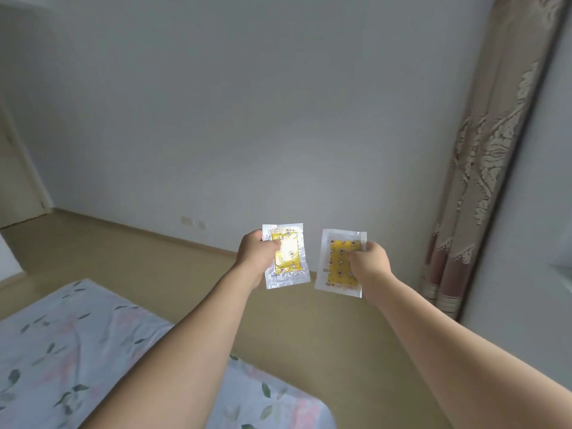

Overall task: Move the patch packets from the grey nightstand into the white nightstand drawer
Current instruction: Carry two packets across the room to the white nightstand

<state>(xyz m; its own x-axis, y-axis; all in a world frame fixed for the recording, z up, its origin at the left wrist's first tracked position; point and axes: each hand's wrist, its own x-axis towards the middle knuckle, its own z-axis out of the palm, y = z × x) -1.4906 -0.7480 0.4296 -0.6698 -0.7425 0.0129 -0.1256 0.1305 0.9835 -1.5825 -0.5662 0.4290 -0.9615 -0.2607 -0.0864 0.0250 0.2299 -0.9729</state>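
Both arms reach out in front of me, each hand with one patch packet. My left hand (257, 252) pinches the upper left corner of a clear packet with a yellow patterned patch (289, 260). My right hand (368, 261) pinches the right side of a second packet (335, 264), white-edged with a yellow patterned patch. The two packets hang side by side in the air above the floor, a small gap between them. Neither nightstand is in view.
A bed with a floral sheet (77, 351) fills the lower left. Beige floor (294, 320) runs to a white wall (247, 119) ahead. A patterned curtain (483, 156) hangs at the right. A door frame (18, 168) stands at the far left.
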